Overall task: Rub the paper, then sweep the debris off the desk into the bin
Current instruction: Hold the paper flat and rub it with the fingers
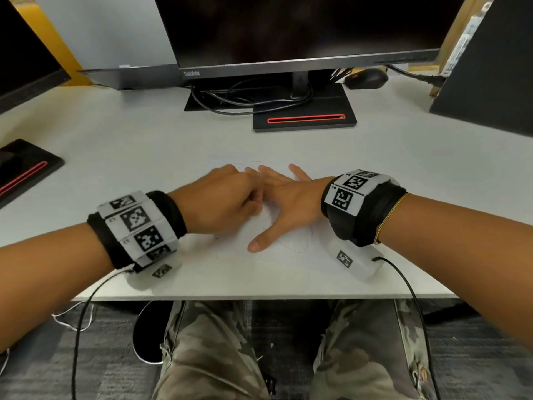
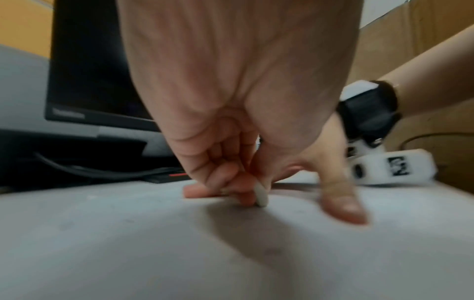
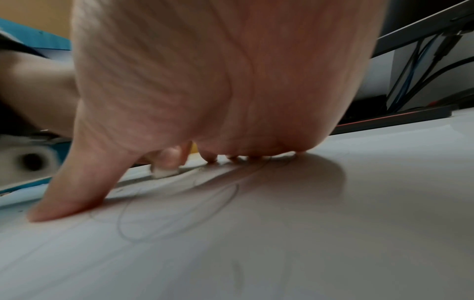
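A white sheet of paper (image 1: 259,261) with faint pencil loops (image 3: 179,205) lies on the desk in front of me. My left hand (image 1: 227,197) has its fingers curled and pinches a small white eraser (image 2: 261,195) whose end touches the paper. In the right wrist view the eraser (image 3: 164,173) shows under the left fingertips. My right hand (image 1: 284,197) lies flat on the sheet with fingers spread and thumb out, just right of the left hand. Tiny dark specks of debris (image 1: 219,238) dot the paper near my left wrist.
A black monitor (image 1: 302,30) on its stand (image 1: 302,122) is at the back of the white desk (image 1: 144,145), with cables and a black mouse (image 1: 366,78). A second monitor base (image 1: 26,166) sits at the left. A dark box (image 1: 490,67) stands at the right. No bin shows.
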{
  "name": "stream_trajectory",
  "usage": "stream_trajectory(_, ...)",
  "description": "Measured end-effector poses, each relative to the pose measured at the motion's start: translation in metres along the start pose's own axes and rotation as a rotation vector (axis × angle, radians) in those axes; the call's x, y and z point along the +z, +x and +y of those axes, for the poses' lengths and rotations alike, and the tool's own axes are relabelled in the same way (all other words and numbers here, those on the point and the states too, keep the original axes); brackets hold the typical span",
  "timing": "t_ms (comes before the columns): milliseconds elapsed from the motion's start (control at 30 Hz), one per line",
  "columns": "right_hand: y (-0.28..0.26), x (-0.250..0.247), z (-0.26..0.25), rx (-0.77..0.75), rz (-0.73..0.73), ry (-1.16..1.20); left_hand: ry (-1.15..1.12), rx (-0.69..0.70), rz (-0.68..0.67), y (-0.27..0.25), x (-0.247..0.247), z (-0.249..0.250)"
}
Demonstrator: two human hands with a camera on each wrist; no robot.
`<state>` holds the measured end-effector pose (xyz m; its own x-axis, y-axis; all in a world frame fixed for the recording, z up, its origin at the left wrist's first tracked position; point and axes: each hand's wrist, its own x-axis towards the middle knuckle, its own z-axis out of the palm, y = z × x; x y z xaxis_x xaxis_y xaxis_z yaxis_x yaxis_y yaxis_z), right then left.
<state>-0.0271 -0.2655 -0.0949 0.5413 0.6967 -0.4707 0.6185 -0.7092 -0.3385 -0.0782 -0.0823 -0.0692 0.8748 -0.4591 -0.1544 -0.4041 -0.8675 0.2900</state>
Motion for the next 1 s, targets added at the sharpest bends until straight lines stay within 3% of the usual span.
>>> stream_trajectory(67,0.0,0.0,0.0,0.006,-0.003,0.006,0.0,0.064,-0.044,-0.004,0.006,0.008)
stream_trajectory(200,-0.001,-0.001,-0.003,0.005,0.0,0.0,-0.032,-0.03,0.009,0.001,-0.007,-0.007)
stream_trajectory(333,-0.003,-0.001,-0.004,0.021,-0.001,0.006,-0.012,0.043,-0.042,-0.008,0.003,0.001)
stream_trajectory(467,-0.004,-0.001,-0.006,0.029,-0.005,-0.016,0.045,-0.082,-0.006,-0.006,-0.018,-0.02)
stream_trajectory(600,-0.002,0.001,-0.004,0.023,-0.002,0.008,-0.042,0.025,-0.043,-0.014,-0.004,0.002)
stream_trajectory(767,-0.002,0.001,-0.006,0.037,-0.014,-0.023,0.079,-0.105,0.004,-0.013,-0.013,-0.022)
stream_trajectory(867,-0.001,0.001,-0.005,0.032,-0.011,-0.015,-0.022,-0.004,-0.065,-0.019,-0.004,-0.003)
stream_trajectory(1000,0.0,0.003,-0.004,0.038,-0.013,-0.014,0.083,-0.142,-0.001,-0.016,-0.017,-0.025)
